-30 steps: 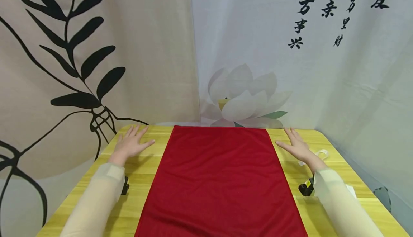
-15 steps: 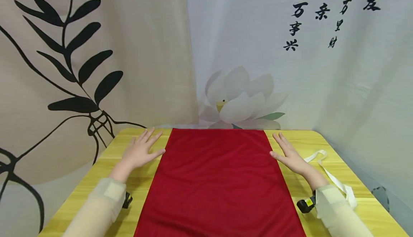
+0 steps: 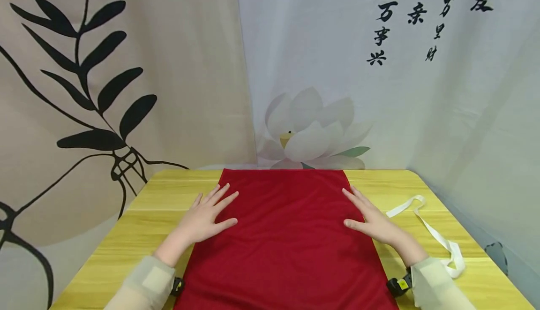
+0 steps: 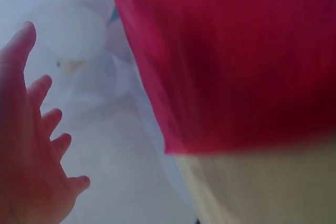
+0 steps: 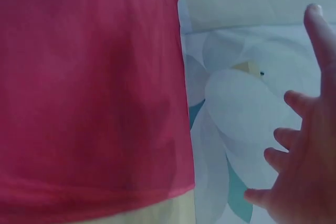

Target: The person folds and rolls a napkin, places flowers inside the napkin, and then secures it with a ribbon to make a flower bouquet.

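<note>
A red cloth (image 3: 287, 235) lies spread down the middle of the table, with light wrinkles. Over its left edge is my left hand (image 3: 204, 218), fingers spread and straight, holding nothing. My right hand (image 3: 371, 221) reaches over the right edge of the cloth, its fingers also extended and holding nothing. In the left wrist view the left hand (image 4: 31, 145) appears apart from the cloth (image 4: 226, 66). The right wrist view likewise shows a gap between the right hand (image 5: 304, 140) and the cloth (image 5: 94, 93).
On the right of the yellow wood-grain table (image 3: 139, 225) lies a loose white strap (image 3: 438, 237). Behind the table hangs a printed curtain (image 3: 202, 66) with leaves, a lotus and writing. A small black device (image 3: 398, 285) sits at the right wrist.
Both hands have moved inward from the bare table at either side to over the cloth's edges. The white strap has come into fuller view. The cloth itself looks the same.
</note>
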Motion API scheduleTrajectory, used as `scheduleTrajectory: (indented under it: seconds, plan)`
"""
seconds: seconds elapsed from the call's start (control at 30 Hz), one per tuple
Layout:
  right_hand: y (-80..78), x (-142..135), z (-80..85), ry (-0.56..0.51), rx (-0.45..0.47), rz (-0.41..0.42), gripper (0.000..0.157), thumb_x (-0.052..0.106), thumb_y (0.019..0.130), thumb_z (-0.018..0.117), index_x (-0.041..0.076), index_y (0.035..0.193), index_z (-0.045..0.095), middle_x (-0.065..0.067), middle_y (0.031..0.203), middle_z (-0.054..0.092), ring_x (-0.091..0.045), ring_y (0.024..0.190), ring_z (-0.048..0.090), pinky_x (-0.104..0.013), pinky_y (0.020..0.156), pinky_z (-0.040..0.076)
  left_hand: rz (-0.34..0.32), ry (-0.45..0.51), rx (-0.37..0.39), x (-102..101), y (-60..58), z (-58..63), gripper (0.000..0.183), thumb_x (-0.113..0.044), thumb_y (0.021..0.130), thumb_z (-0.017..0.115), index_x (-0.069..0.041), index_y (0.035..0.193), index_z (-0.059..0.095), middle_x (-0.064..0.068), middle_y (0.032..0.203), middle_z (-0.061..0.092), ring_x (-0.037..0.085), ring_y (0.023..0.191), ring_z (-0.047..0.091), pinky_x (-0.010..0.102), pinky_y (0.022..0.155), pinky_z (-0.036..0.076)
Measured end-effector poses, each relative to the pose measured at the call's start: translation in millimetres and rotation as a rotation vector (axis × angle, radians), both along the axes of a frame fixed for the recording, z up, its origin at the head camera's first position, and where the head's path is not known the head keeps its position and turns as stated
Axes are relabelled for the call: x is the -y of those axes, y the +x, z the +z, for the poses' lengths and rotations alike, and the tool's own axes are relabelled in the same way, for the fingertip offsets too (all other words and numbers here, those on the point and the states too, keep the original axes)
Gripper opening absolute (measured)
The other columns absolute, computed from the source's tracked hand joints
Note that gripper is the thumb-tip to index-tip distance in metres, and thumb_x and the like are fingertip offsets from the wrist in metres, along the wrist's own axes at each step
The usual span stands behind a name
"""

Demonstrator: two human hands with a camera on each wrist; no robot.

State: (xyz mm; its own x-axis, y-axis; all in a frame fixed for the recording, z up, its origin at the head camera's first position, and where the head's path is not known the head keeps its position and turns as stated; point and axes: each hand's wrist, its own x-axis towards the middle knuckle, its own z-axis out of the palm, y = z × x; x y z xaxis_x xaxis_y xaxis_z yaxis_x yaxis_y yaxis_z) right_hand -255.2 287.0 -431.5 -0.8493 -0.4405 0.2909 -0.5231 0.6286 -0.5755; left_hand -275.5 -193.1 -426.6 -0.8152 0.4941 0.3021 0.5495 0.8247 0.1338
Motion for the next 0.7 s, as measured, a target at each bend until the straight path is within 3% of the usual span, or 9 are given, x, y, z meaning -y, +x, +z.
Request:
scheduleTrajectory:
  seconds: [0.37, 0.53, 0.7]
  plan:
    - [15.6, 13, -5.5, 0.000, -0.027, 0.102, 0.077, 0.030, 0.075, 0.084, 0.020, 0.143, 0.048, -0.005, 0.153, 0.033, -0.035, 0.135, 0.036, -0.049, 0.094, 0.044, -0.235, -0.036, -0.009, -46, 39.8, 0.6, 0.067, -0.057, 0.089, 0.059, -0.040, 0.149, 0.034, -0.011, 0.160, 0.013, 0.023, 0.146, 0.014, 0.060, 0.111, 0.014]
    - [27.5, 20, -8.4, -0.012, 0.027, 0.159, 0.061, 0.031, 0.075, 0.084, 0.016, 0.130, 0.062, -0.004, 0.141, 0.048, -0.027, 0.126, 0.046, -0.040, 0.090, 0.047, -0.362, -0.102, 0.039, -64, 63.0, 1.8, 0.062, -0.059, 0.090, 0.056, -0.044, 0.147, 0.036, -0.012, 0.159, 0.017, 0.020, 0.145, 0.018, 0.058, 0.109, 0.021]
    - [39.2, 26, -5.3, -0.054, 0.145, 0.306, 0.039, 0.021, 0.080, 0.081, 0.010, 0.115, 0.069, -0.002, 0.114, 0.065, -0.015, 0.104, 0.059, -0.039, 0.084, 0.050, -0.469, -0.172, 0.118, -80, 87.2, 4.1, 0.055, -0.060, 0.091, 0.055, -0.042, 0.142, 0.045, -0.009, 0.155, 0.030, 0.021, 0.141, 0.029, 0.057, 0.104, 0.031]
